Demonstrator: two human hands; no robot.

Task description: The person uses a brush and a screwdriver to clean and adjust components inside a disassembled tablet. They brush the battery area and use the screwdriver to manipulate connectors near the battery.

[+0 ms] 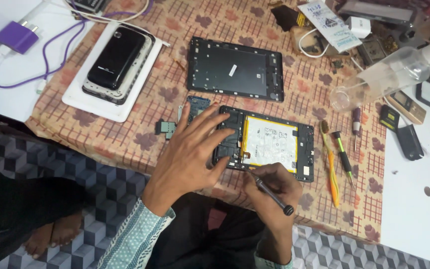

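Right hand (269, 184) (holding screwdriver (273, 195)) works opened tablet (274, 142).

1. The tablecloth (140, 124) is tan with dark red lines and brown leaf shapes.
2. The open tablet (267, 142) is black, with a white and yellow battery (269, 142) inside.
3. The back cover (235, 69) is black.
4. The charger plug (17, 36) is purple, and its cable (46, 60) is purple too.
5. The toothbrush (330, 164) is orange and yellow.
6. The small screwdriver (343, 155) is green and black.
7. The sleeve (135, 234) is white with little teal dots.
8. The floor (75, 179) has grey, black and white cube shapes.
9. The phone (117, 57) is shiny black.
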